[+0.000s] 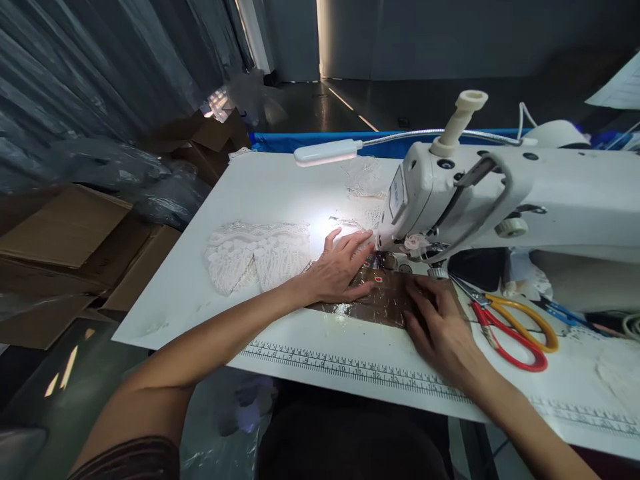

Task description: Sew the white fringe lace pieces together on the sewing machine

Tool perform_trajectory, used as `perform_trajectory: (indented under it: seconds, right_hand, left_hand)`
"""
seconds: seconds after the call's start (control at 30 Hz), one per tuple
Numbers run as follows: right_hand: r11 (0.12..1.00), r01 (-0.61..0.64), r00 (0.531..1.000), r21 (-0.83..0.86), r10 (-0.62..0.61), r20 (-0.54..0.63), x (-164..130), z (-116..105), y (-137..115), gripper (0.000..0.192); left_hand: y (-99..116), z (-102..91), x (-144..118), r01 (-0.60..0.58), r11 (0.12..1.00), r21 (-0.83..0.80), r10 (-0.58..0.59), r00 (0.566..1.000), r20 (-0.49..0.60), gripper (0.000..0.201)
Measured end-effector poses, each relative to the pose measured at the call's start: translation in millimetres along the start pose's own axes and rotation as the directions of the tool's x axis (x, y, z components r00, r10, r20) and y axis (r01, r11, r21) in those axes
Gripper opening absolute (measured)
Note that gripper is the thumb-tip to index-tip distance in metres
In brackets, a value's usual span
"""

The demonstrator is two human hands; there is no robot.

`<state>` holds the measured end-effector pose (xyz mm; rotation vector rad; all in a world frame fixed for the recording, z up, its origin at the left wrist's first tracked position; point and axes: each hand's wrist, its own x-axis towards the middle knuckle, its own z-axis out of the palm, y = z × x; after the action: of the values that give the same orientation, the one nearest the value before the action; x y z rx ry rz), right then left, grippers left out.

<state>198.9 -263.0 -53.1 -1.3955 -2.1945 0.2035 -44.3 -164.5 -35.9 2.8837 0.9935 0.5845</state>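
My left hand lies spread beside the sewing machine's needle area, its fingers apart on the machine bed and white lace. Below it, a brown, shiny, taped-looking surface covers the bed; small red-and-white marks show near the needle. My right hand rests on the right part of that brown surface, fingers loosely stretched and thumb apart. White lace pieces lie on the table to the left. The presser foot is partly hidden by the machine head and my left fingers.
Scissors with red and yellow handles lie right of my right hand, near blue-handled snips. A printed ruler runs along the front edge of the white table. A lamp shines from above; cardboard boxes stand left.
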Motion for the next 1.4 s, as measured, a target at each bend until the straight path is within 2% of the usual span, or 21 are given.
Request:
perform_trajectory:
  seconds: [0.1,0.2,0.3,0.4,0.5,0.63,0.7,0.83,0.9,0.93,1.1,1.17,1.23,1.3,1.33,1.4]
  right_hand:
    - [0.998,0.036,0.998,-0.042,-0.038,-0.042,-5,7,3,0.048]
    - [0.995,0.079,0.994,-0.063,-0.083,-0.070,-6,11,11,0.050]
    - [0.979,0.185,0.977,-0.083,-0.192,-0.089,-8,14,21,0.054]
    - [0.975,0.211,0.970,-0.073,-0.218,-0.106,-10,17,28,0.054]
    - [0.975,0.212,0.969,-0.064,-0.218,-0.117,-12,19,34,0.051]
    - [0.938,0.324,0.939,-0.124,-0.335,-0.080,-12,19,44,0.053]
    - [0.940,0.314,0.943,-0.133,-0.325,-0.072,-12,19,45,0.052]
    - [0.971,0.216,0.971,-0.106,-0.226,-0.084,-14,20,38,0.054]
    - [0.974,0.205,0.975,-0.098,-0.212,-0.070,-15,22,36,0.057]
    - [0.975,0.200,0.976,-0.092,-0.207,-0.068,-16,23,36,0.058]
    - [0.985,0.171,0.980,-0.038,-0.174,-0.098,-16,22,40,0.051]
    - [0.985,0.168,0.982,0.025,-0.166,-0.086,-15,15,37,0.046]
    - [0.982,0.124,0.992,0.144,-0.120,-0.039,-13,6,29,0.043]
    - [0.945,0.004,0.998,0.328,-0.026,0.061,-9,-1,14,0.044]
    - [0.897,-0.082,0.991,0.433,0.028,0.129,-7,-3,5,0.047]
    - [0.778,-0.233,0.953,0.584,0.062,0.297,-3,-7,-15,0.051]
  left_hand:
    - [-2,0.7,5,0.039,0.998,0.055,-0.040,0.999,0.026,0.054]
    - [-11,0.4,21,0.080,0.987,0.142,-0.095,0.990,0.102,0.047]
    - [-25,-1.6,40,0.016,0.978,0.208,-0.064,0.972,0.226,0.043]
    - [-30,-5.9,46,-0.005,0.970,0.245,-0.061,0.964,0.260,0.045]
    - [-22,-15.5,30,0.050,0.970,0.240,-0.100,0.975,0.201,0.043]
    - [-15,-39.3,-15,0.197,0.964,0.176,-0.219,0.969,0.117,0.037]
    - [-18,-52.0,-38,0.329,0.930,0.162,-0.345,0.936,0.077,0.036]
    - [-30,-67.2,-74,0.599,0.794,0.104,-0.602,0.798,0.001,0.037]
    - [-32,-68.9,-83,0.660,0.750,0.027,-0.660,0.751,-0.018,0.031]
    - [-32,-68.9,-86,0.669,0.743,-0.011,-0.669,0.743,-0.025,0.029]
    - [-21,-68.2,-87,0.609,0.788,-0.093,-0.616,0.780,-0.114,0.028]
    - [-8,-66.4,-82,0.574,0.809,-0.125,-0.587,0.797,-0.141,0.026]
    - [11,-61.7,-74,0.498,0.846,-0.191,-0.525,0.840,-0.134,0.026]
    - [34,-54.4,-62,0.363,0.889,-0.278,-0.405,0.907,-0.111,0.026]
    - [45,-50.4,-55,0.276,0.910,-0.310,-0.321,0.942,-0.101,0.025]
    - [63,-43.8,-42,0.084,0.937,-0.340,-0.116,0.991,-0.075,0.023]
